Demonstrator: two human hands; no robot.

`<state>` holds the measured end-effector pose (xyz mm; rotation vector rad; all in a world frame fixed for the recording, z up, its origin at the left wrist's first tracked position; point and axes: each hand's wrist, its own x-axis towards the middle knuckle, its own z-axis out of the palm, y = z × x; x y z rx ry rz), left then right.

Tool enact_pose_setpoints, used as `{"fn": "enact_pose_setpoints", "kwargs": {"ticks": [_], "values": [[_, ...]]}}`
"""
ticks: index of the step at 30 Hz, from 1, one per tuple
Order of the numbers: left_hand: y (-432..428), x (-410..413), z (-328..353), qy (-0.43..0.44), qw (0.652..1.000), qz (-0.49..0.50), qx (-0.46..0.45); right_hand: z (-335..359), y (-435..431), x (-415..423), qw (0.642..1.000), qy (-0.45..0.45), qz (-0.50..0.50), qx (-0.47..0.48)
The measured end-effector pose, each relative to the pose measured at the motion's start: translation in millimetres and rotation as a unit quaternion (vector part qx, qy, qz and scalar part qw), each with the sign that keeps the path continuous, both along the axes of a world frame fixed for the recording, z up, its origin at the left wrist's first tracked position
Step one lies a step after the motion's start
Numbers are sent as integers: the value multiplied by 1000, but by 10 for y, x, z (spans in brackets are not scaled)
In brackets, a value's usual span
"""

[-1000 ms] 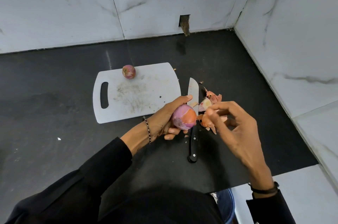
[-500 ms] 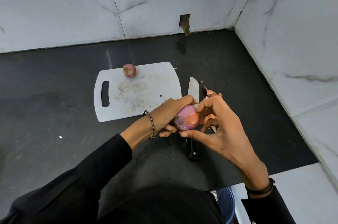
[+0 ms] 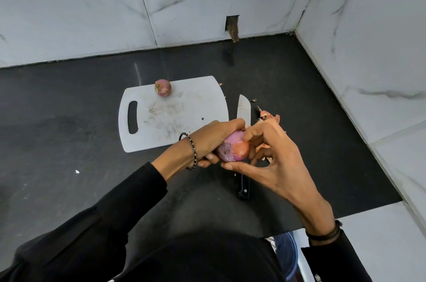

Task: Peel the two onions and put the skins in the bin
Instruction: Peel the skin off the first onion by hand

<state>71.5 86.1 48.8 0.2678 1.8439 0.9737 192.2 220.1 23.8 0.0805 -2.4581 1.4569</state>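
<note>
Both hands meet over the black countertop point(image 3: 69, 120), around 5 o'clock from the white cutting board point(image 3: 173, 118). The left hand point(image 3: 214, 138) comes in from 8 o'clock with its wrist bent, fingers wrapped over the top of the held onion point(image 3: 230, 150) and fingertips showing beneath it. The right hand point(image 3: 279, 155) reaches in from 4 o'clock. Its thumb lies under the bulb, its index finger curls onto the top, and the other fingers bend behind the far side, so it pinches the onion where a patch of dry orange skin point(image 3: 242, 149) clings.

By my reading, the step in hand is stripping the first onion: most of it shows purple, and only that patch looks left. The next move calls for a fingernail catching the patch's edge and pulling it away while the left hand holds firm.

A kitchen knife point(image 3: 244, 108) lies just beside the board's 3 o'clock edge, blade toward 12 and handle toward 6, untouched. A blue container, probably the bin point(image 3: 285, 251), peeks out at the view's 5 o'clock. The second onion point(image 3: 163, 88) sits at the board's 12 o'clock edge, apparently unpeeled. Loose skins point(image 3: 268, 117) lie at 3 o'clock from the blade, not yet binned.
</note>
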Motion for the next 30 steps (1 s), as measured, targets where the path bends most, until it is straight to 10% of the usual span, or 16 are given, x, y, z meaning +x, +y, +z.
{"fn": "enact_pose_setpoints", "kwargs": {"ticks": [11,30], "values": [[6,4,-61,50,995,-49,-65,-8,28,-5,981,-24,36,191],[12,-124,-153,12,994,-58,-87,-57,-41,-35,994,-18,31,100]]}}
